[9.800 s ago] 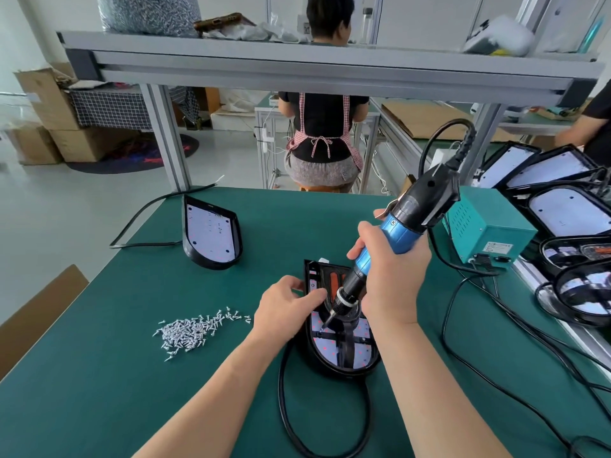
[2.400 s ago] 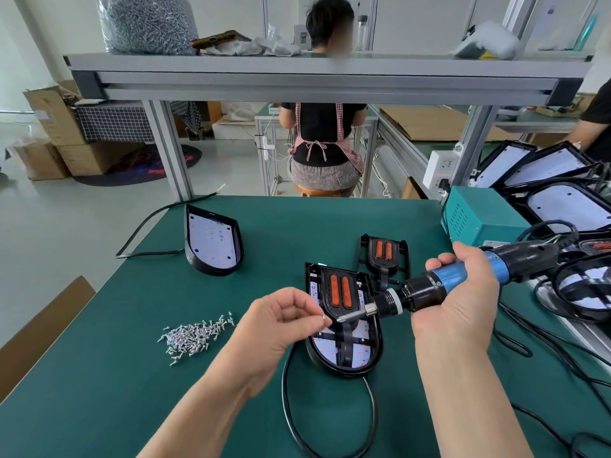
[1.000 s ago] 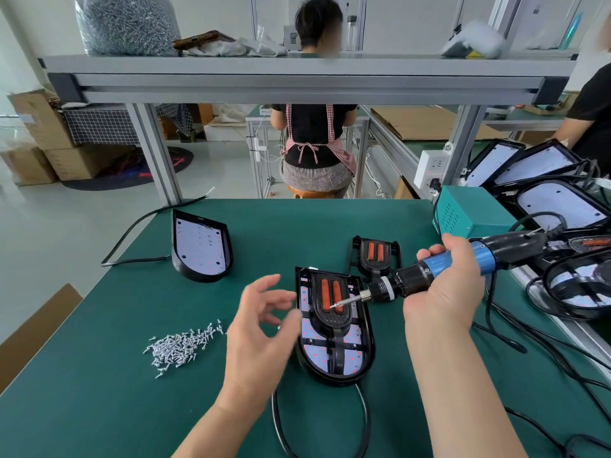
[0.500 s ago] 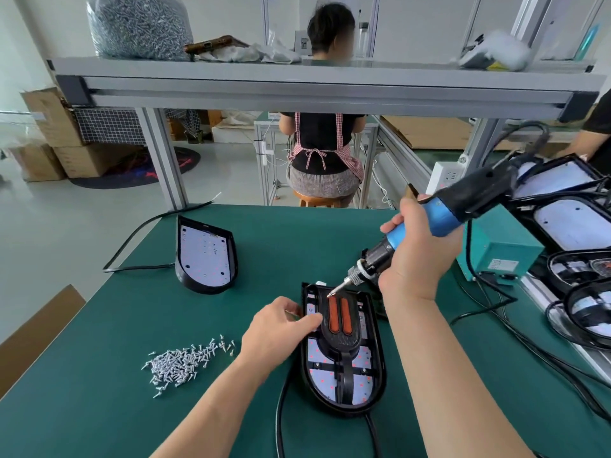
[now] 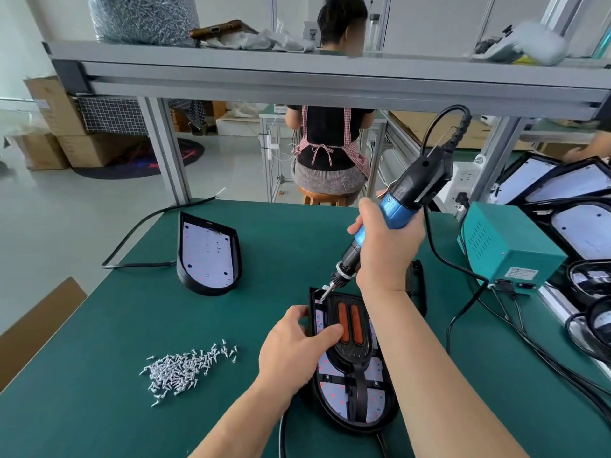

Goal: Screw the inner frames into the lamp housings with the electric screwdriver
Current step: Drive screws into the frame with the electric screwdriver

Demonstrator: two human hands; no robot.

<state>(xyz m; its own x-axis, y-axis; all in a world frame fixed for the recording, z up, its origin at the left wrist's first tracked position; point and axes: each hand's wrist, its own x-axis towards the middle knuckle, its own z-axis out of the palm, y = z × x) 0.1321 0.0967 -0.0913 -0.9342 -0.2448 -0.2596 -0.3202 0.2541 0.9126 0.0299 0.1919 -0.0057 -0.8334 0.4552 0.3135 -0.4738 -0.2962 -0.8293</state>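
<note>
Head view, screwdriver (image 5: pixel 395 211) tip at housing (image 5: pixel 330 396) corner

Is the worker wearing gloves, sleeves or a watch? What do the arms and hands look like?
No gloves: the left hand and right hand are bare, with no rings showing. The left forearm and right forearm are bare too, right to the picture's bottom edge: no sleeve, watch or wristband shows.

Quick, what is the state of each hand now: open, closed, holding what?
Left hand: closed, gripping the left edge of the housing, thumb on the frame.
Right hand: closed around the screwdriver.
</note>
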